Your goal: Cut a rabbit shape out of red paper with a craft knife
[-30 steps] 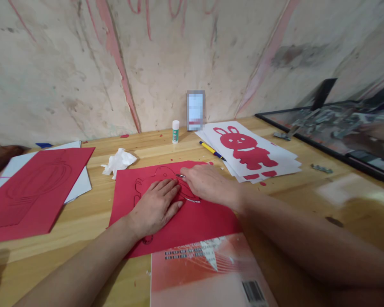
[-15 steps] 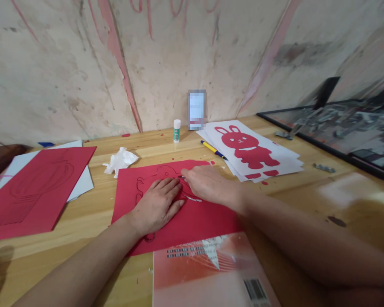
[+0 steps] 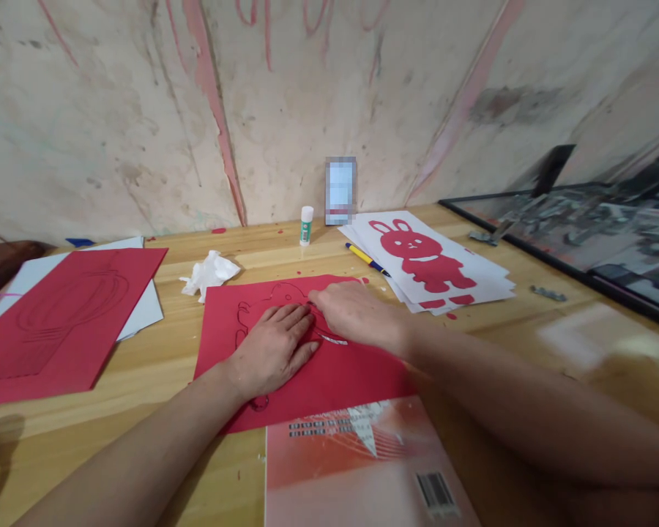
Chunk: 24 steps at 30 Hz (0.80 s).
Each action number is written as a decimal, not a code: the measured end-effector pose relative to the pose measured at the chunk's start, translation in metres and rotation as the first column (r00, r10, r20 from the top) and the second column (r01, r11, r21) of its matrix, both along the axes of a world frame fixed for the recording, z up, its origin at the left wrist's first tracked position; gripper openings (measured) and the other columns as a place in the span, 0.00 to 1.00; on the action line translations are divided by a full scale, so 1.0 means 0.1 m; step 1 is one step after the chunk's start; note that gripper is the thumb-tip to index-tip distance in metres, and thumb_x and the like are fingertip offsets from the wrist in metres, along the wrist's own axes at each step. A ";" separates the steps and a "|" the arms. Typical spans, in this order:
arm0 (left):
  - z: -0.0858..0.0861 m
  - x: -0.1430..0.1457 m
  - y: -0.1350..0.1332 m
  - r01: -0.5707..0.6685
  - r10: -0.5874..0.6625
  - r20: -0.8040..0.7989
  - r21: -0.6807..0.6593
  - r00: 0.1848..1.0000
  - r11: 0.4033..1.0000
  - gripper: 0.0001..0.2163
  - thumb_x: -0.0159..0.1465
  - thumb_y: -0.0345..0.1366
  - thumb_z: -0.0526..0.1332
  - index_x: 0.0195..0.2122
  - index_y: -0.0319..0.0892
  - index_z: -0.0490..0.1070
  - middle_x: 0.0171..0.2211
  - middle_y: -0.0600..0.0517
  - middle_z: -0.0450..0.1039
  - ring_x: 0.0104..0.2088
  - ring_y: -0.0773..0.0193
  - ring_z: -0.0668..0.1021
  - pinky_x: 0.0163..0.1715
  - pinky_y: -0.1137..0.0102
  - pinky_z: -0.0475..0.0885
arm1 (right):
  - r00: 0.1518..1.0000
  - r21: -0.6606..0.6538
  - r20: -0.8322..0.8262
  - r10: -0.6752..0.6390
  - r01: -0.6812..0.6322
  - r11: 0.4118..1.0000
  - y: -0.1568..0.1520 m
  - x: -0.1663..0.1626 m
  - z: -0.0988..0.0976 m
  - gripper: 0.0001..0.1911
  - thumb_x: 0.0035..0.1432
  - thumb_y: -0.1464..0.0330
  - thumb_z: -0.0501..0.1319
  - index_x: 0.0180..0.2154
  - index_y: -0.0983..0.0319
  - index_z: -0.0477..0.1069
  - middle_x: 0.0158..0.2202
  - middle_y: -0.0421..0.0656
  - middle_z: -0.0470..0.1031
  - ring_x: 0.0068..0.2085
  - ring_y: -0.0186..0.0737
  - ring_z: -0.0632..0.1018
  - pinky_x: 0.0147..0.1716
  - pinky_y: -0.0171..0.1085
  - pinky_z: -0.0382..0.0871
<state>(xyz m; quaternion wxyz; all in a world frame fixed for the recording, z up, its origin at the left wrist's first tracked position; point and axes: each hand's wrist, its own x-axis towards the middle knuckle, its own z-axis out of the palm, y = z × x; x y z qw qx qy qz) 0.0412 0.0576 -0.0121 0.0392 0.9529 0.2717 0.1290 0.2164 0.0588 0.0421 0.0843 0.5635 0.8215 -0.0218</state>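
A sheet of red paper [image 3: 362,377] with black outline drawing lies before me, its near edge over a pinkish booklet [image 3: 334,487]. My left hand [image 3: 274,348] rests flat on the sheet, fingers stretched toward the drawn lines. Just right of those fingertips, my right hand [image 3: 354,311] is closed in a pinch on a small, thin blade, mostly hidden by the fingers. Its tip is at the paper near the left fingertips. A narrow curved cut-out [image 3: 334,340] shows pale below the right hand.
A red rabbit cut-out [image 3: 417,249] lies on white sheets [image 3: 494,289], beside a yellow-and-blue pen [image 3: 365,258]. A glue stick [image 3: 306,227] and phone [image 3: 340,190] stand at the wall. Crumpled tissue [image 3: 209,274] and another drawn red sheet [image 3: 71,322] lie left; a black-framed panel [image 3: 554,252] is right.
The camera view has shifted slightly. My right hand has moved very little at the cutting spot, and the blade's tip shows less now. My left hand stays on the paper.
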 end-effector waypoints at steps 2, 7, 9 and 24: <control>0.00 0.00 0.00 -0.003 0.003 -0.011 -0.007 1.000 1.000 0.23 0.70 0.45 0.47 0.58 0.34 0.63 0.59 0.39 0.64 0.60 0.50 0.65 0.57 0.54 0.62 | 1.000 -0.017 0.025 0.002 -0.001 1.000 0.02 -0.03 0.04 0.17 0.60 0.74 0.49 0.43 0.64 0.74 0.33 0.53 0.79 0.38 0.47 0.79 0.30 0.37 0.62; 0.00 0.00 0.01 -0.014 0.014 -0.022 -0.018 1.000 1.000 0.23 0.69 0.45 0.47 0.58 0.34 0.63 0.60 0.40 0.63 0.61 0.50 0.64 0.58 0.54 0.61 | 0.996 -0.117 0.084 -0.010 0.020 0.993 0.09 -0.07 0.14 0.16 0.57 0.75 0.52 0.43 0.66 0.75 0.36 0.54 0.78 0.39 0.48 0.79 0.29 0.36 0.63; 0.00 0.00 0.01 -0.015 0.015 -0.019 -0.019 1.000 1.000 0.23 0.69 0.45 0.48 0.58 0.34 0.64 0.59 0.40 0.63 0.61 0.50 0.64 0.58 0.54 0.61 | 0.997 -0.127 0.080 -0.008 0.018 0.992 0.11 -0.06 0.15 0.16 0.57 0.74 0.52 0.43 0.65 0.75 0.37 0.54 0.78 0.39 0.47 0.79 0.29 0.36 0.63; 0.01 0.01 0.01 -0.017 0.017 0.009 -0.017 1.000 1.000 0.21 0.69 0.44 0.48 0.57 0.36 0.64 0.58 0.42 0.65 0.59 0.51 0.65 0.55 0.55 0.64 | 0.999 -0.127 0.046 -0.021 0.027 0.991 0.09 0.00 0.10 0.16 0.58 0.75 0.51 0.44 0.63 0.73 0.38 0.52 0.78 0.38 0.46 0.78 0.28 0.36 0.62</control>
